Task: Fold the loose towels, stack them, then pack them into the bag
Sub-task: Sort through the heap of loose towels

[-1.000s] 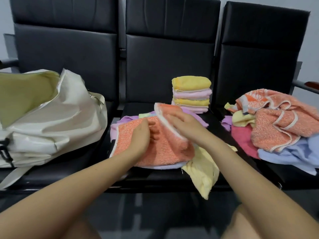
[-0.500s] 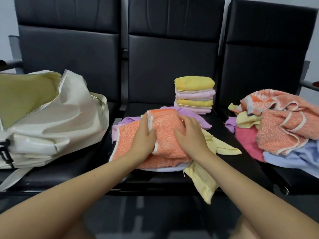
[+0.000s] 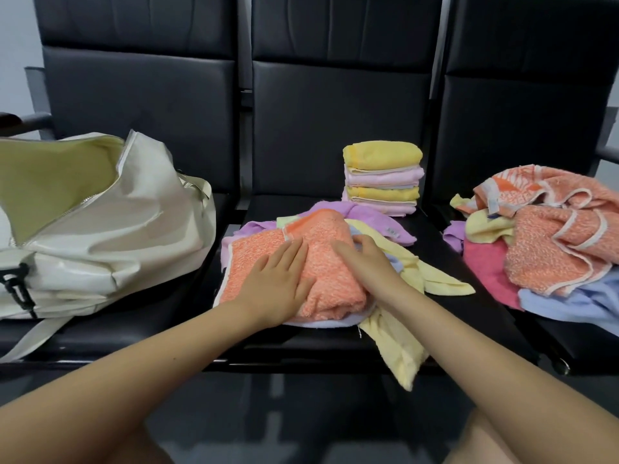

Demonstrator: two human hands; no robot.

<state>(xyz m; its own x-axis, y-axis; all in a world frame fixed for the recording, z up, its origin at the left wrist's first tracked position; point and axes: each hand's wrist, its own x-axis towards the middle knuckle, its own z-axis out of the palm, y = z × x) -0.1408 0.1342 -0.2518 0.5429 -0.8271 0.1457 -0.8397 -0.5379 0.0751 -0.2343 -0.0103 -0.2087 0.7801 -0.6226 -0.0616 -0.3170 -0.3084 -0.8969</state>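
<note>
Both forearms are bare to the frame edge (no sleeves, watch or rings visible), knees bare too.

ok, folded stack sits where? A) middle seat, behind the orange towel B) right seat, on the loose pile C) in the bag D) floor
A: the stack stands at the back of the middle seat, behind the orange towel that both hands press, apart from the bag and the loose pile.

Head camera, close, looking forward-down at seats.

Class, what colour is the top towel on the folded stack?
Yellow, top towel, seen in the head view.
</note>
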